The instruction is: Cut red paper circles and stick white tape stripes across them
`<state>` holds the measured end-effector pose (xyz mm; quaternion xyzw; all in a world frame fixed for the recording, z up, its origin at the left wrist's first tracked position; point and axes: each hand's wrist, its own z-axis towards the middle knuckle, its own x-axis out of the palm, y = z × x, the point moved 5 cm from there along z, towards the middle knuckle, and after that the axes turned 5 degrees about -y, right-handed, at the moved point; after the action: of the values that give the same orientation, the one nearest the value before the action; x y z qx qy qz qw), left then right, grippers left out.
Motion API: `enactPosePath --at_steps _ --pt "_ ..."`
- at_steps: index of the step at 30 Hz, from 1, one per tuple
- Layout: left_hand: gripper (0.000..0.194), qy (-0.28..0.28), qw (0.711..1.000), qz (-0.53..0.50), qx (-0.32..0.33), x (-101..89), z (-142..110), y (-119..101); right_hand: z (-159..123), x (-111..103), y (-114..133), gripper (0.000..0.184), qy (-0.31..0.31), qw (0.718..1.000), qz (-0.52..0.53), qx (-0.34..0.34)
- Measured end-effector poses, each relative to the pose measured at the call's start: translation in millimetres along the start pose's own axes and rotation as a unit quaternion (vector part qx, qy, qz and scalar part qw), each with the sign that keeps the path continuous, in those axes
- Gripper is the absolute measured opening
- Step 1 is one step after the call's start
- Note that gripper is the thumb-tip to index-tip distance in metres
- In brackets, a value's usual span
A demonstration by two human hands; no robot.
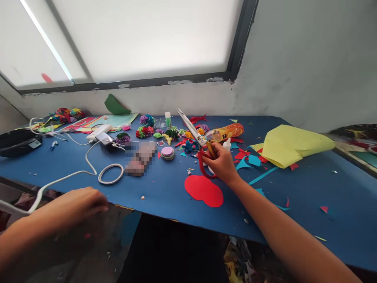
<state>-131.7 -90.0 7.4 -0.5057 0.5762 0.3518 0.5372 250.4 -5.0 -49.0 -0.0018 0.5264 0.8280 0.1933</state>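
Observation:
My right hand [221,161] is closed around the handles of a pair of scissors [193,129], orange-brown and red at the grips. The silver blades lie close together and point up and away to the left. Below the scissors, a red paper cutout [204,190] with two rounded lobes rests flat on the blue table [165,204]. My left hand [81,202] hovers at the table's front edge, palm down, its fingers curled in and nothing visible in them. A white cable [63,180] runs just behind it.
A white ring [110,174], stacked paper circles [167,153], a glue stick [167,120], paper flowers [145,131] and an orange bottle [225,133] lie across the table. Yellow paper [290,145] and blue scraps [255,160] are on the right. A black pouch [19,142] sits far left.

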Motion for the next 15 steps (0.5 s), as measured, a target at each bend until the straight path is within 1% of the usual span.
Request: enactPosePath --at_steps 1,2,3,5,6,7,9,11,13,15 --pt "0.020 0.040 0.998 0.001 0.039 5.5 9.3 -22.9 -0.1 0.5 -1.2 0.027 0.002 1.000 -0.004 0.004" --pt "0.024 0.050 0.996 -0.006 0.080 8.3 20.8 -48.3 -0.2 1.1 -2.4 0.029 0.005 1.000 -0.007 0.008" --pt "0.028 0.033 0.992 -0.017 0.122 9.2 34.0 -74.6 -0.3 1.7 -3.5 0.030 0.007 1.000 -0.010 0.011" --pt "0.027 -0.026 0.977 -0.031 0.210 13.2 62.3 -124.1 -0.3 2.8 -5.8 0.032 0.013 1.000 -0.010 0.019" --pt "0.025 -0.051 0.967 -0.031 0.247 17.9 76.7 -144.5 -0.3 3.3 -7.0 0.034 0.016 1.000 -0.008 0.023" --pt "0.024 -0.059 0.962 -0.035 0.265 25.3 91.5 -160.0 -0.4 3.7 -8.3 0.034 0.020 0.999 -0.005 0.027" --pt "0.027 -0.071 0.957 -0.042 0.278 40.9 119.1 -179.6 -0.4 4.3 -11.4 0.035 0.027 0.999 -0.001 0.034" --pt "0.026 -0.071 0.952 -0.045 0.293 54.4 138.9 -188.3 -0.4 4.4 -14.7 0.035 0.033 0.999 0.001 0.042" --pt "0.021 -0.063 0.948 -0.047 0.309 62.7 149.2 -190.1 -0.5 4.4 -17.6 0.035 0.040 0.998 0.005 0.050" --pt "0.021 -0.060 0.944 -0.051 0.320 65.2 151.9 -189.1 -0.8 4.3 -19.2 0.036 0.044 0.997 0.012 0.057"
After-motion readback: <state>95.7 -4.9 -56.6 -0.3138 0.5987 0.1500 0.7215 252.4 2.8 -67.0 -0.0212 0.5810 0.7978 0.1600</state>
